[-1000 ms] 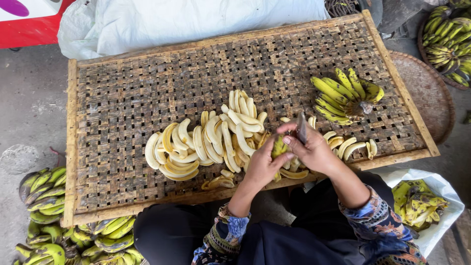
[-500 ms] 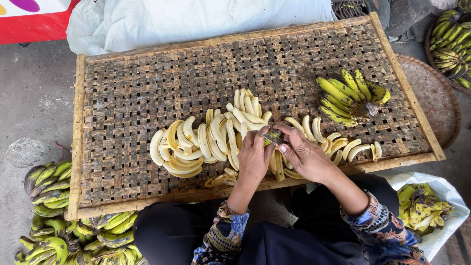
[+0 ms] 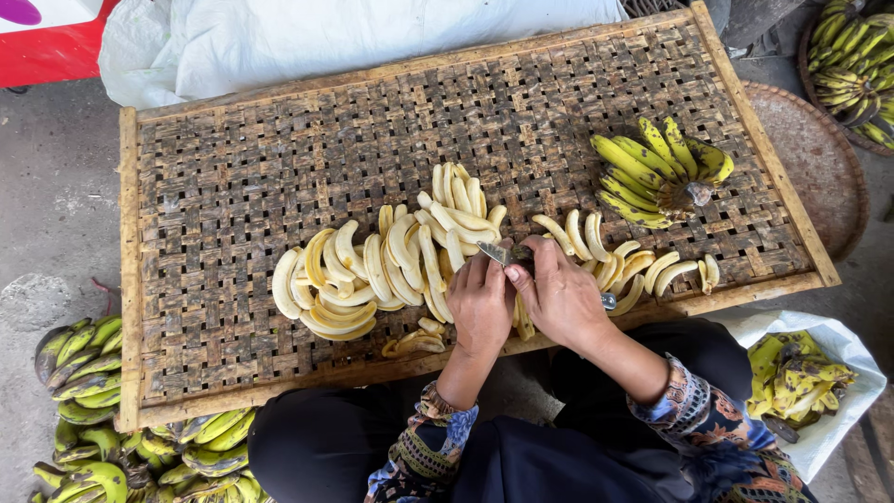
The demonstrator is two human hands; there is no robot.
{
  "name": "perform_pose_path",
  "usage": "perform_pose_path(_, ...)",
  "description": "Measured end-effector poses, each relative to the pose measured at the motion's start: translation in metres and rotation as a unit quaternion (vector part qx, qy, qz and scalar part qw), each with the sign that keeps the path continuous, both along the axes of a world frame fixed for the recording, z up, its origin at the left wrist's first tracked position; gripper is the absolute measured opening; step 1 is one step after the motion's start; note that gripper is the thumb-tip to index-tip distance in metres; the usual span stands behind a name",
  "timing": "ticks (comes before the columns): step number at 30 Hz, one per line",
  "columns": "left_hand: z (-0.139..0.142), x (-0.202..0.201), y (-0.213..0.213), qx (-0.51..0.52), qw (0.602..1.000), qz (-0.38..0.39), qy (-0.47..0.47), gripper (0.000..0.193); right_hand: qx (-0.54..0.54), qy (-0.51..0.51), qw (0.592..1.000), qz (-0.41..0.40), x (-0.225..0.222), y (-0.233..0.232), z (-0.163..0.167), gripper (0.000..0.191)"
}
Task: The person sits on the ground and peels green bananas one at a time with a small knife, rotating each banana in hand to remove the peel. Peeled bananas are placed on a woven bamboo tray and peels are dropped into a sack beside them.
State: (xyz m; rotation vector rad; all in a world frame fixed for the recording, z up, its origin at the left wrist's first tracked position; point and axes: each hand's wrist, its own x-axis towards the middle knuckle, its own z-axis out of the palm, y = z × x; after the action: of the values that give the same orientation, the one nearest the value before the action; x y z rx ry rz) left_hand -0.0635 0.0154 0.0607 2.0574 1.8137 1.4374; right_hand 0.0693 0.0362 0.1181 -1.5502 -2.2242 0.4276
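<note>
My left hand (image 3: 480,307) and my right hand (image 3: 561,300) are pressed together at the near edge of a woven bamboo tray (image 3: 279,158). A small knife (image 3: 492,251) is in my right hand, its blade pointing left over my left fingers. My left hand curls around a banana (image 3: 523,321) that is mostly hidden between the hands. Left of my hands lies a pile of peeled bananas (image 3: 372,270). A short row of peeled bananas (image 3: 643,265) lies to the right. An unpeeled yellow bunch (image 3: 656,172) sits further back on the right.
Peel scraps (image 3: 414,340) lie near the tray's front edge. A white bag of peels (image 3: 801,373) is on the ground at right. Green banana bunches (image 3: 93,373) are piled at lower left. A round woven tray (image 3: 810,158), a basket of bananas (image 3: 857,65) and a white sack (image 3: 326,37) surround the tray.
My hands dropped from a raised position with the knife up and a yellow-green banana showing. They now sit low and close together, hiding most of the banana.
</note>
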Motion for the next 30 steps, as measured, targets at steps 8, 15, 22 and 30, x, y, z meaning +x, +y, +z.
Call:
perform_pose_path(8,-0.035,0.004,0.010,0.017,0.999,-0.048,-0.011,0.050,-0.114,0.216,0.969,0.032,0.008,0.016,-0.026,0.041)
perform_pose_path(15,-0.064,-0.005,0.025,0.132,0.955,-0.181,-0.194,0.061,-0.435,0.554,0.709,-0.028,0.037,0.034,-0.028,0.037)
perform_pose_path(22,-0.035,-0.014,0.019,0.197,0.809,-0.189,-0.520,0.047,-0.333,0.606,0.718,-0.076,0.064,0.055,-0.038,0.047)
perform_pose_path(30,-0.003,-0.035,0.021,0.035,0.597,-0.158,-0.786,0.066,-0.208,0.539,0.814,-0.060,0.074,0.053,-0.031,0.051)
